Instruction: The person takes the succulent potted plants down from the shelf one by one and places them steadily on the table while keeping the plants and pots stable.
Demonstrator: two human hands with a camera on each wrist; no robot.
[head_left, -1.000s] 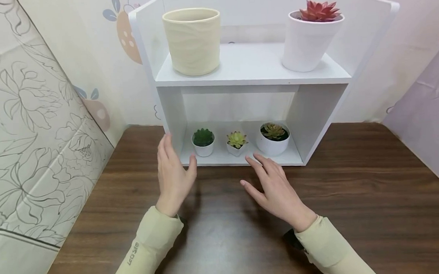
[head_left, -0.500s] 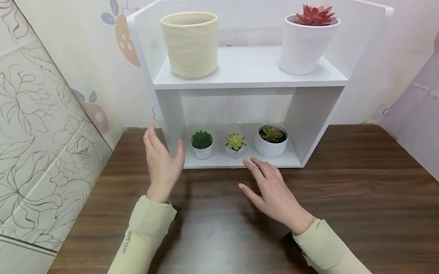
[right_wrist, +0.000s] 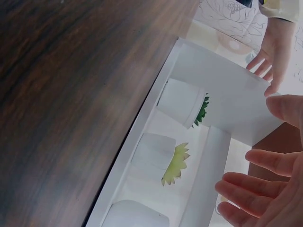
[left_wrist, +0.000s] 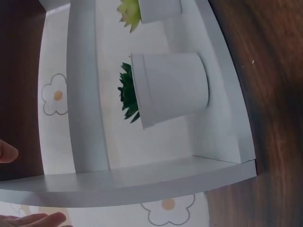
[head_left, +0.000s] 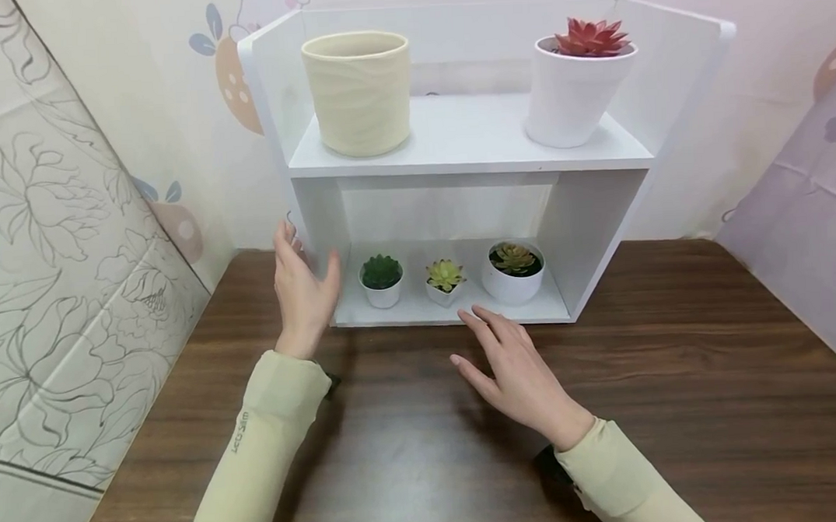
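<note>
At the left end of the white shelf unit (head_left: 470, 161), which stood at the back edge of the wooden table (head_left: 676, 405), the left hand (head_left: 302, 288) was raised edge-on, fingers straight and released, holding nothing, thumb just in front of the unit's left side panel. Over the last second it had slid left and back from the front of the lower compartment to that panel's outer side (looks like a move to brace or take hold of the unit, not the pots). Whether the fingers actually touched the panel could not be told; the left wrist view showed only fingertips (left_wrist: 33, 220) at the frame edge. The right hand (head_left: 517, 366) had barely shifted: flat, fingers spread and relaxed, grasping nothing, hovering low over the table just in front of the lower shelf's front edge, contact with the table unclear. Inside the lower compartment sat the dark green succulent pot (head_left: 381, 280) toward the left, the small yellow-green succulent pot (head_left: 444, 282) in the middle, and the wider round pot (head_left: 513, 271) toward the right, all untouched. On the upper shelf the empty cream pot (head_left: 358, 92) stood at the left end and the white pot with red succulent (head_left: 580, 86) at the right. Both sleeves were cut off at the bottom edge; a dark object by the right wrist was too hidden to name.
</note>
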